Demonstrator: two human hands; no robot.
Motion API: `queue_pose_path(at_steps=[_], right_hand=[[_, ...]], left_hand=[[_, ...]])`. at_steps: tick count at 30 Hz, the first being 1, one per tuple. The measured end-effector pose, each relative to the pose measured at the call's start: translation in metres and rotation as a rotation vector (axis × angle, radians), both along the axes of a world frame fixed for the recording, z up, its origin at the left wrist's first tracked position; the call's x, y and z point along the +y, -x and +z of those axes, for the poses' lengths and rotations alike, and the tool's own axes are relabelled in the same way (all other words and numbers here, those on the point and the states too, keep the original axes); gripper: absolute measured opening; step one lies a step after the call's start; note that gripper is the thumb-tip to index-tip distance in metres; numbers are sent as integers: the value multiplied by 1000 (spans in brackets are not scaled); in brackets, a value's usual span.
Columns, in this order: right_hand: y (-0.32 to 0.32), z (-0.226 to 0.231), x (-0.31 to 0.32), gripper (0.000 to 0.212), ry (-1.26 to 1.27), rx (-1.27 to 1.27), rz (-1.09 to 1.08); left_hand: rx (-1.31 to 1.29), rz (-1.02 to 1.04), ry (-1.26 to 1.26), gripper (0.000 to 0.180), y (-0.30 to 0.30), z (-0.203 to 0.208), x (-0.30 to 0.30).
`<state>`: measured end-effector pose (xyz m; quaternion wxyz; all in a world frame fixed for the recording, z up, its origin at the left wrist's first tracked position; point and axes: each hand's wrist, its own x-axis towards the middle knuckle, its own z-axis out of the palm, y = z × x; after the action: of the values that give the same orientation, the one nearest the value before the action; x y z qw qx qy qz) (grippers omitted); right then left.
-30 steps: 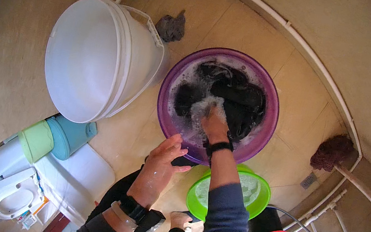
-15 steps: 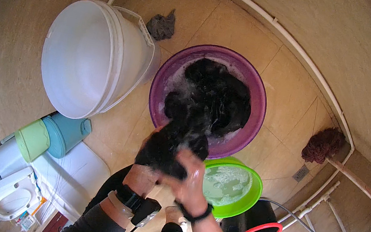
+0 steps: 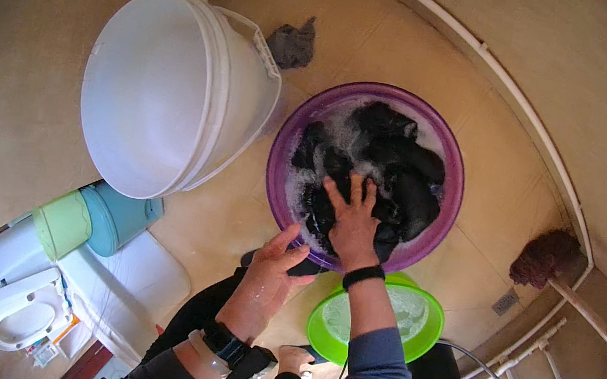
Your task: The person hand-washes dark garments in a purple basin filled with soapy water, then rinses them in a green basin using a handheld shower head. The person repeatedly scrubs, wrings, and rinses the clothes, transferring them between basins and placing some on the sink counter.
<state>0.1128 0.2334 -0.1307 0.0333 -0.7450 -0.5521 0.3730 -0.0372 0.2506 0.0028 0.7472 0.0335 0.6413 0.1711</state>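
Dark wet clothes (image 3: 412,196) lie in soapy water inside a purple basin (image 3: 458,176). My right hand (image 3: 352,226) reaches over the basin's near rim with spread fingers, its fingertips on the clothes and suds. Just outside the near left rim is my left hand (image 3: 268,273), wet, with nothing in it and its fingers apart. Below the basin, partly behind my right forearm, a bright green basin (image 3: 426,345) holds cloudy, foamy water.
A big white bucket (image 3: 200,106) stands left of the purple basin, with a grey rag (image 3: 293,43) behind it. Teal and light green bins (image 3: 111,221) and a toilet (image 3: 25,315) are lower left. To the right are a mop (image 3: 547,261), white pipes (image 3: 513,360) and a black bucket (image 3: 431,366).
Both hands have let go of the dark garment they held at the basin's near edge. My right hand now rests on the clothes, my left hand is empty, and the view has shifted slightly.
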Motion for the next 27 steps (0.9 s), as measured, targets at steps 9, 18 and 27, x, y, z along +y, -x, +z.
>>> queue_pose_path(at_steps=[9, 18, 27], right_hand=[[2, -50, 40, 44, 147, 10, -257], [-34, 165, -43, 42, -437, 1145, -282], [-20, 100, -18, 52, -455, 506, -620]], left_hand=[[13, -78, -105, 73, 7, 3, 4], [-459, 118, 1, 58, -12, 40, 33], [-210, -63, -310, 53, -10, -5, 1]])
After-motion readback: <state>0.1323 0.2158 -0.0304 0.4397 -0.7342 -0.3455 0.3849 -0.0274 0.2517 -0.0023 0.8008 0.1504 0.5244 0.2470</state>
